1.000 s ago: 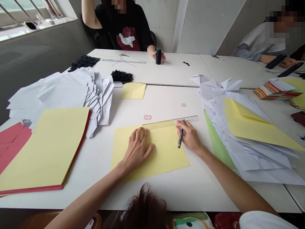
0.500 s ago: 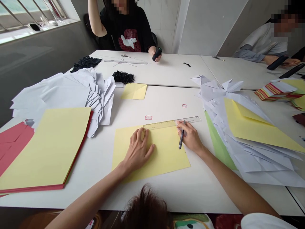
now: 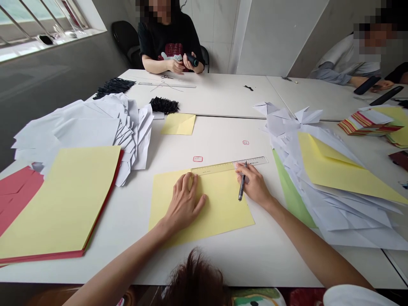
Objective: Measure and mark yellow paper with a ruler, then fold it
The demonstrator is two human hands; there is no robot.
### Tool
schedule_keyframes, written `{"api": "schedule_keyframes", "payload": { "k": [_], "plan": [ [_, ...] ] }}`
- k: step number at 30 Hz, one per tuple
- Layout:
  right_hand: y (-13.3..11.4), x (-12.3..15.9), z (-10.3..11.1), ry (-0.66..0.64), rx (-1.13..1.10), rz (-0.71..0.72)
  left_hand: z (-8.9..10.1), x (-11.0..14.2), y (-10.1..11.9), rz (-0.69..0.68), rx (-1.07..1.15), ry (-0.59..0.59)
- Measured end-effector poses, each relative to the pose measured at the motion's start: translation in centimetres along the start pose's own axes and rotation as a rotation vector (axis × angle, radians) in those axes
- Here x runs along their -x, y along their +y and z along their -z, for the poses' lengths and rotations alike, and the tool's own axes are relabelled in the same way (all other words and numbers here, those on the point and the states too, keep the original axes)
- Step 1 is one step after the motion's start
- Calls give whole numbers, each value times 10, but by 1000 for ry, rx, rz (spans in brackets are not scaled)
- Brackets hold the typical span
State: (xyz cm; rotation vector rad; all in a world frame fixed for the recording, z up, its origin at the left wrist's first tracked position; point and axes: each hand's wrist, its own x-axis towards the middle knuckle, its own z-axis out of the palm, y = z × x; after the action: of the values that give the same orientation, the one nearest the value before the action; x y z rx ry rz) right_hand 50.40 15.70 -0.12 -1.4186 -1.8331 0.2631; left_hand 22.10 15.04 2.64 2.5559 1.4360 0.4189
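Observation:
A yellow sheet of paper (image 3: 219,208) lies on the white table in front of me. Along its far edge rests a clear ruler (image 3: 219,167), its right end reaching past the sheet. My left hand (image 3: 185,197) lies flat on the paper with fingers spread, the fingertips at the ruler's left end. In my right hand (image 3: 253,182) a dark pen (image 3: 241,189) is held between the fingers, slanting back toward me. The fingertips of that hand touch the ruler near its middle right. The pen's writing tip is hard to make out.
At left, yellow and red sheets (image 3: 63,199) are stacked beside a heap of white papers (image 3: 86,127). More folded white papers (image 3: 344,208) and a yellow envelope (image 3: 338,165) lie right. Across the table, a person (image 3: 172,46) holds a dark spool (image 3: 192,60).
My hands, the pen and the ruler stay in place. The person opposite has lowered a raised arm and brought both hands together at the spool, now lifted off the table.

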Motion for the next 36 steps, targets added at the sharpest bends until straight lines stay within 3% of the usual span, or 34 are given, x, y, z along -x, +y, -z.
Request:
{"api": "schedule_keyframes", "payload": {
  "k": [36],
  "plan": [
    [3, 2, -1, 2, 8, -4, -2, 1, -2, -4, 3, 0]
  ]
}}
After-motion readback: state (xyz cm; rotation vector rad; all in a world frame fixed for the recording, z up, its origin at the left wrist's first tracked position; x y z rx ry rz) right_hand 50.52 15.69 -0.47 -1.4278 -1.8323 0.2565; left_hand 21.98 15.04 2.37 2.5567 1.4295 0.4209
